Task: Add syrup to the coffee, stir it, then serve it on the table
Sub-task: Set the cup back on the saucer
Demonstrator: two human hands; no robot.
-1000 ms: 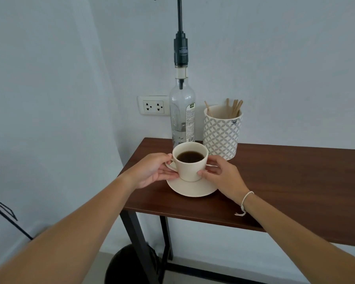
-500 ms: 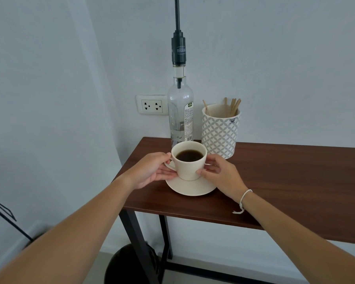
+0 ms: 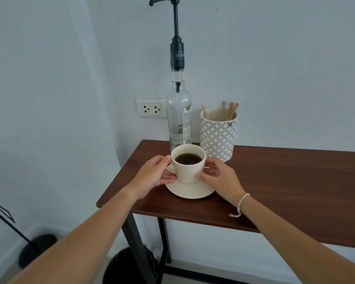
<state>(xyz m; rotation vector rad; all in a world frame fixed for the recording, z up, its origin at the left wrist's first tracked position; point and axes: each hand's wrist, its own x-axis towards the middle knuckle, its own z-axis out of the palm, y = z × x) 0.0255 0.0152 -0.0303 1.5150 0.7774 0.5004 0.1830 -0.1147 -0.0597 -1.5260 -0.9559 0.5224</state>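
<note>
A cream cup [image 3: 188, 171] full of dark coffee stands on a cream saucer [image 3: 190, 190] near the left end of a dark wooden table [image 3: 285, 191]. My left hand [image 3: 154, 176] grips the cup at its handle side. My right hand [image 3: 219, 178] holds the cup's right side, its thumb on the lower wall. Directly behind the cup stands a clear glass syrup bottle [image 3: 179, 119] with a tall black pump [image 3: 177, 35], its spout pointing left. A little clear syrup fills the bottle's bottom.
A patterned white-and-grey holder [image 3: 218, 136] with several wooden stir sticks [image 3: 231, 110] stands right of the bottle. A wall socket [image 3: 151, 108] is behind, to the left. On the floor are a black round object [image 3: 129, 267] under the table and a black stand base [image 3: 37, 250] at left.
Both hands keep the same hold on the cup. The view has shifted so the pump's spout now shows at the top.
</note>
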